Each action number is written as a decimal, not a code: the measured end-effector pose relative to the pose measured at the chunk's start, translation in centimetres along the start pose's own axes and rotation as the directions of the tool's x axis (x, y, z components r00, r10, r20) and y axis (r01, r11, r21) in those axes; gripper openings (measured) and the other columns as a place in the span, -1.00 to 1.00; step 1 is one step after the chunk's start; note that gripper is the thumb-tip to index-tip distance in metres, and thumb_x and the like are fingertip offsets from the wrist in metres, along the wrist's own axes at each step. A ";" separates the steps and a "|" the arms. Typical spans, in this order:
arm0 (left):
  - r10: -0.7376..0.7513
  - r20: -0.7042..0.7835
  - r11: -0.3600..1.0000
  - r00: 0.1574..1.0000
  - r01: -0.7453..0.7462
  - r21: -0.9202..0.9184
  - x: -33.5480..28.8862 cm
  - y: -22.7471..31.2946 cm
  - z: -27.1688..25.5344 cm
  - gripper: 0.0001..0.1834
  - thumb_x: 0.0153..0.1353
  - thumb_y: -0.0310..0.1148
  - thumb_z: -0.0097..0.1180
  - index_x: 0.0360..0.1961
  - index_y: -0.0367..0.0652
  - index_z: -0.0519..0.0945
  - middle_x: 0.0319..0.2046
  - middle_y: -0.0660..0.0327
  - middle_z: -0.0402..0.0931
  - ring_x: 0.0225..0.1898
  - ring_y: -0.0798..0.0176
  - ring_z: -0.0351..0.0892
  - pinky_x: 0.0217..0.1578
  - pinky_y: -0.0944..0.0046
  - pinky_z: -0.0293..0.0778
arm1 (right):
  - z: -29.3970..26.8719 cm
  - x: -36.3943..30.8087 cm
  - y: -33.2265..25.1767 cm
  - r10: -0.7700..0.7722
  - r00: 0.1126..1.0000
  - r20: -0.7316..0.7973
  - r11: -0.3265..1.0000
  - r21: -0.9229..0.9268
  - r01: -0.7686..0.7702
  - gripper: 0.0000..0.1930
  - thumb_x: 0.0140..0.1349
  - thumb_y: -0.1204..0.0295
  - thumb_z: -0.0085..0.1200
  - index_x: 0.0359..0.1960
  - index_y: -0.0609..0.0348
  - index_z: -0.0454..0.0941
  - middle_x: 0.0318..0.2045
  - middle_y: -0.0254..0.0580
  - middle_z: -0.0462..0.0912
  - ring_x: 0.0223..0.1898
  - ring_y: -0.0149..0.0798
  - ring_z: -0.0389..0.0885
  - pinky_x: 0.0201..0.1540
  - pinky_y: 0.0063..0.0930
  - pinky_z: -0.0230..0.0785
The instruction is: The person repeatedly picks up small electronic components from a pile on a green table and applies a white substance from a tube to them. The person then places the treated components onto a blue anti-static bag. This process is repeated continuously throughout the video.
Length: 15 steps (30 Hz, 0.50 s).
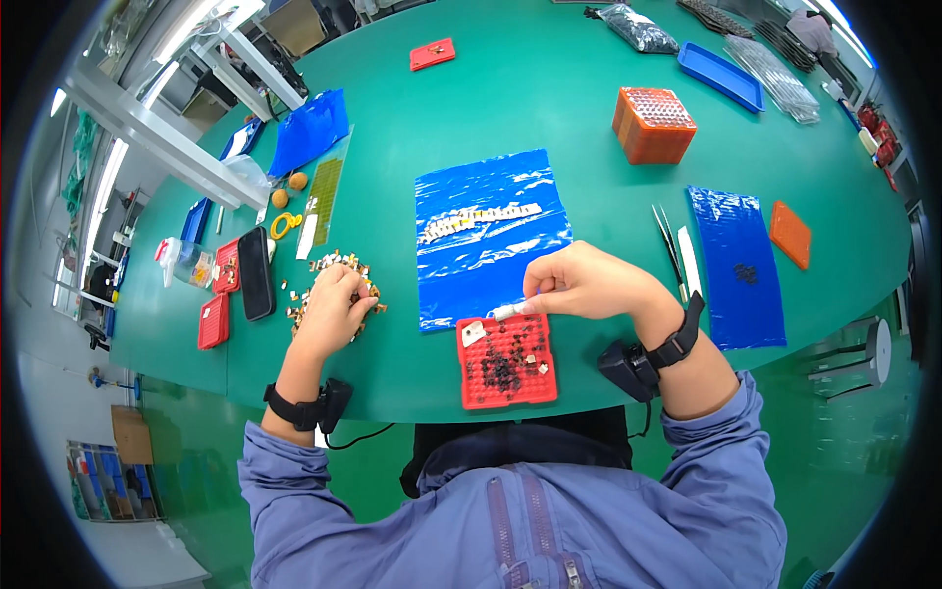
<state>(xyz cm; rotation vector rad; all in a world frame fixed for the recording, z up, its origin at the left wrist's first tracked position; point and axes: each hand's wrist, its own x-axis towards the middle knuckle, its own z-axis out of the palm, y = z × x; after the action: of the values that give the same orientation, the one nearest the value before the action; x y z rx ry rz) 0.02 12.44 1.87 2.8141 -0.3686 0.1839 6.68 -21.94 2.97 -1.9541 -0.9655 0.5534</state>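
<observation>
My left hand (336, 306) reaches into a loose pile of small white, gold and brown parts (334, 262), fingertips drawn together. Anything between them is hidden. Over the far edge of a red studded tray (478, 391), my right hand (579, 282) pinches a small whitish piece (508, 311), whose exact kind I cannot make out. Many tiny black parts (503, 371) lie in that tray, along with a few pale bits. Just beyond it is a blue film sheet (461, 280), bearing a slanting row of small white and yellowish parts (481, 222).
Tweezers (669, 240) lie right of the blue sheet, near a second blue sheet (731, 304) with black bits. An orange box stack (654, 128) stands beyond. On the left are a black phone (256, 275), red trays (213, 322) and yellow scissors (285, 226).
</observation>
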 end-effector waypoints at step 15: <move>-0.013 0.331 0.372 0.944 0.312 -0.875 1.2 8.2 -1.0 -0.92 0.16 -0.53 0.07 -0.31 -0.28 0.50 -0.40 0.28 0.54 -0.33 0.47 0.52 -0.29 0.47 0.43 | 0.5 -0.4 -1.1 -0.065 0.997 -0.050 0.973 0.219 0.075 -0.80 0.06 0.32 0.18 -0.42 0.20 0.56 -0.68 -0.36 0.45 -0.62 -0.53 0.34 -0.57 -0.57 0.19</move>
<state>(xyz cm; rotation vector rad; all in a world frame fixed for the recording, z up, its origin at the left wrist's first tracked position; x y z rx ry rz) -1.15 4.93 5.28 1.6790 -0.1428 -0.3767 5.62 -21.65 3.59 -1.7206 -0.9023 0.5526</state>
